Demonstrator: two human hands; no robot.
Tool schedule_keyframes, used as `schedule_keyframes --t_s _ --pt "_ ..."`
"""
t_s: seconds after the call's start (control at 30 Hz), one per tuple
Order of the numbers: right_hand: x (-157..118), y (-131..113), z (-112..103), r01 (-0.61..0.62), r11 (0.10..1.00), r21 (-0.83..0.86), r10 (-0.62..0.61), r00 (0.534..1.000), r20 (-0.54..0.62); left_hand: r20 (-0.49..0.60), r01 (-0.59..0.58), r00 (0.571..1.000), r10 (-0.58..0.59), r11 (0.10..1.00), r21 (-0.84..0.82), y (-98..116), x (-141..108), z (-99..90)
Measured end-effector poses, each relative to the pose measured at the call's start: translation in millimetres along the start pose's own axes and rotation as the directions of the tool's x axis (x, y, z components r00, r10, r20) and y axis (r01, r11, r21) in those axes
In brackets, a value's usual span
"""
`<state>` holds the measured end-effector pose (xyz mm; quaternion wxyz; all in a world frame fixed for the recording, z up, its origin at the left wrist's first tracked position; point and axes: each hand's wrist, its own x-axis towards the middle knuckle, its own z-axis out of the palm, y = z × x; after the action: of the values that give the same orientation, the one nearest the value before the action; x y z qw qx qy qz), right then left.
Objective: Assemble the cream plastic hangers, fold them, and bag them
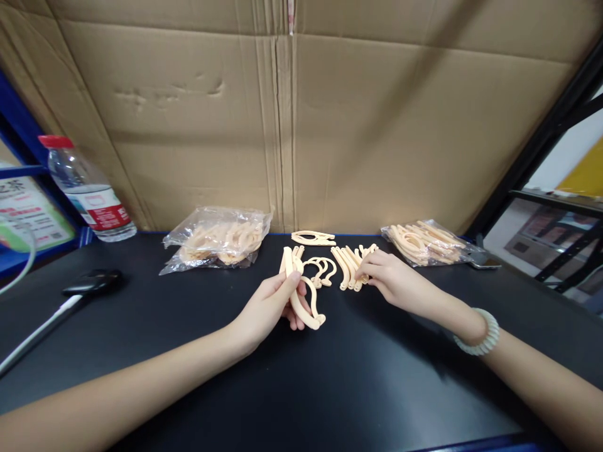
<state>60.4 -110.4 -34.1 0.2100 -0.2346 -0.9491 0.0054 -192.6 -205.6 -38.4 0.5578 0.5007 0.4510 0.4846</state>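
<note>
My left hand is closed around a cream plastic clip, made of a long arm and a curved piece that meet at the lower end. Thumb on top, the other fingers curl underneath. My right hand reaches to a row of long, slightly bent cream pieces, its fingertips pinched at the row's right side. Exactly which piece they grip is partly hidden. Between the hands lie several hook-shaped curved pieces. Behind them rests a whole cream clip, flat on the black table.
Clear bags of cream pieces lie at the back left and back right. A red-capped water bottle and a black device with a white cable stand left. A cardboard wall closes off the back; a phone-like object is at right.
</note>
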Motion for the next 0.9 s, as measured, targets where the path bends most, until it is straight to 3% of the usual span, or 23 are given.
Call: schedule_keyframes --t_s 0.37,0.43,0.6,0.73,0.9 --pt "3 -12 -7 -0.08 0.992 0.099 0.079 0.997 0.018 0.005 0.0 1.0 0.0 0.999 0.033 0 0 0.0" --pt "3 -19 -7 -0.028 0.996 0.09 0.031 0.999 -0.035 0.03 -0.017 0.999 0.015 0.998 0.068 -1 0 -0.7" --pt "5 -53 -5 0.261 0.962 0.085 -0.248 0.959 -0.135 0.075 -0.071 0.995 0.06 0.984 0.161 -2 1 -0.7" --pt "5 -76 3 0.386 0.923 0.013 -0.385 0.922 -0.031 0.124 -0.104 0.989 0.081 0.976 0.193 -2 0 0.6" --pt "4 -79 6 0.387 0.922 -0.023 -0.385 0.921 0.048 0.137 -0.107 0.988 0.073 0.96 0.261 -3 -1 -0.2"
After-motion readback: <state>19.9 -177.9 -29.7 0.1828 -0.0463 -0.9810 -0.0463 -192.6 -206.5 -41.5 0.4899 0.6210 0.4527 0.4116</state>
